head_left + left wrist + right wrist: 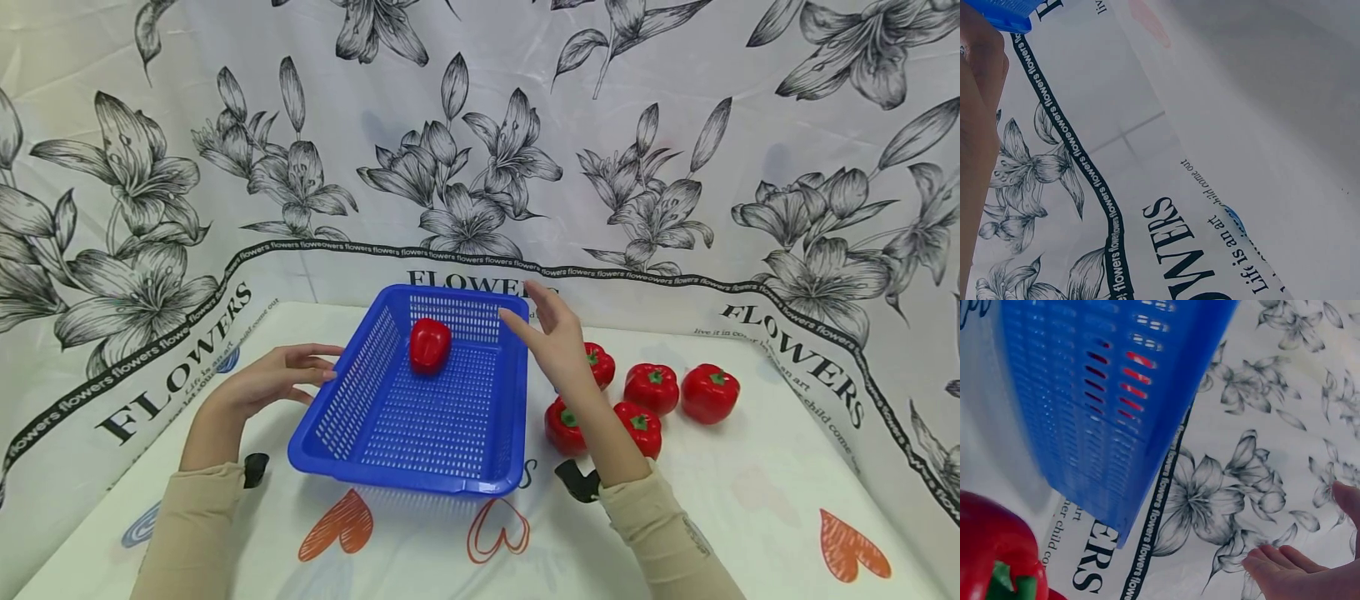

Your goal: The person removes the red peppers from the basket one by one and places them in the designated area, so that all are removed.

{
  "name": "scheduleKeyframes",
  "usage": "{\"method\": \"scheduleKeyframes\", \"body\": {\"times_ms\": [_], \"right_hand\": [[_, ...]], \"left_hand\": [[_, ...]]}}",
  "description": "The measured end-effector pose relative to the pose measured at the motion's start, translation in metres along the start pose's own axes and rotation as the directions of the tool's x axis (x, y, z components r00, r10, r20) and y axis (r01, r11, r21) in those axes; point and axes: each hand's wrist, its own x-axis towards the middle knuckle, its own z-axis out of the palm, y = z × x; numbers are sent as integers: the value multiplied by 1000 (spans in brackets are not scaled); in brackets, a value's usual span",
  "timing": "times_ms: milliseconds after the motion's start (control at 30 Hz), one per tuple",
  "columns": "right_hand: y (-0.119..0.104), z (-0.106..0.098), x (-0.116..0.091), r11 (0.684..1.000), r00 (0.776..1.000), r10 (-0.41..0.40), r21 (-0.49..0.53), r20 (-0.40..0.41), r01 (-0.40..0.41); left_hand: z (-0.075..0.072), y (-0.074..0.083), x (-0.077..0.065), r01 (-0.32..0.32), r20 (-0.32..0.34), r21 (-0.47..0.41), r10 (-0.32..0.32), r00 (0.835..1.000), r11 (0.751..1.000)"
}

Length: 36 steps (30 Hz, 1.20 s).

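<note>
A blue plastic basket (427, 467) with slotted walls stands in the middle of the table. Inside it, near the back wall, lies one red bell pepper (430, 346). My left hand (273, 377) is at the basket's left side, its extended fingers right at the rim. Over the right rim my right hand (551, 337) is raised, thumb and fingers spread, holding nothing. In the right wrist view, that hand (1304, 572) is apart from the basket wall (1085, 419). The left wrist view catches only part of the left hand (979, 81) and a basket corner (1013, 22).
Several red bell peppers with green stems, among them one at the far right (709, 394) and one beside it (651, 389), stand right of the basket, partly behind the right forearm. A flower-printed white cloth (480, 150) hangs behind the table.
</note>
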Motion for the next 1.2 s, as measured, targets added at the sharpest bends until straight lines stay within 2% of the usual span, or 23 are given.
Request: {"method": "scheduleKeyframes", "body": {"times_ms": [367, 633, 867, 1200], "right_hand": [[-16, 18, 11, 999, 1000, -20, 50, -11, 21], [-27, 34, 21, 986, 998, -57, 157, -28, 61], [-26, 51, 32, 965, 995, -93, 240, -45, 101], [-21, 71, 45, 935, 993, -45, 346, -109, 80]], "left_hand": [[0, 0, 1, 1, -4, 5, -1, 1000, 1000], [0, 1, 0, 5, 3, 9, -5, 1000, 1000], [1, 2, -1, 0, 0, 3, 0, 1000, 1000], [2, 3, -2, -1, 2, -1, 1, 1000, 1000]]}}
